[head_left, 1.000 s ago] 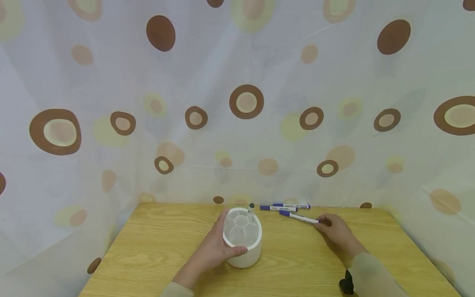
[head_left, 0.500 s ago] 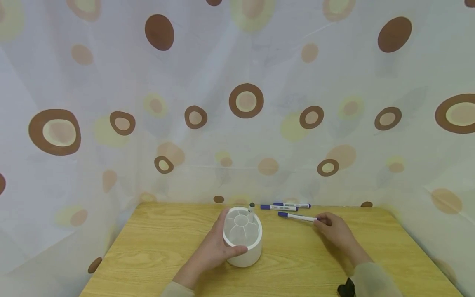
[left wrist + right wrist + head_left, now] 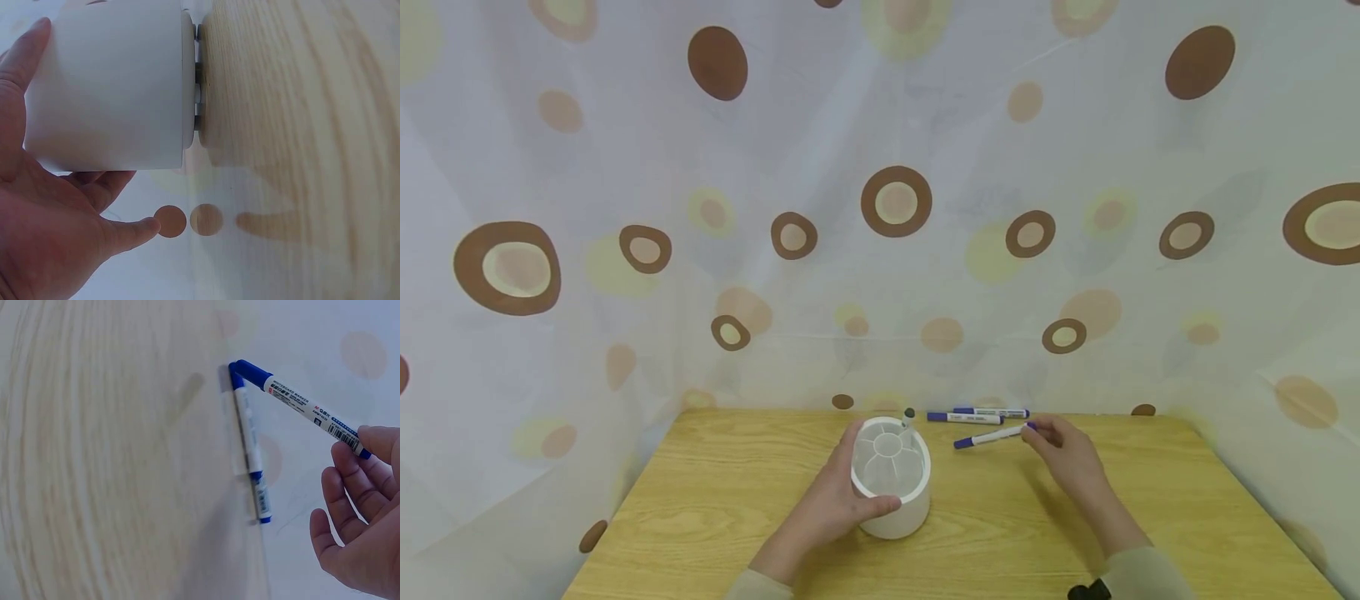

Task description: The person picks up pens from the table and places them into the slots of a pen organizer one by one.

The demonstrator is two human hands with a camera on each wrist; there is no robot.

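Note:
A white round pen holder (image 3: 898, 518), divided inside by thin walls into several compartments, stands on the wooden table. My left hand (image 3: 829, 498) grips its side, thumb across the front; in the left wrist view its smooth wall (image 3: 112, 87) and small feet (image 3: 198, 94) show. One dark-ended marker (image 3: 907, 419) sticks up from the holder's back right compartment. To the right, my right hand (image 3: 1071, 458) pinches a blue-capped whiteboard marker (image 3: 306, 406) by its tail end between thumb and fingers. The cap points left and slightly down, above the table in the right wrist view.
Two more blue-capped markers lie near the table's back edge, a front one (image 3: 964, 418) and one behind it (image 3: 1009, 413). Behind the wooden table (image 3: 1000, 533) hangs a pale curtain (image 3: 820, 100) with brown dots, wrapping both sides.
The pinched marker has been raised from the table, its capped end swinging down and toward me. My right hand has shifted slightly left and up. The left hand and holder stay put.

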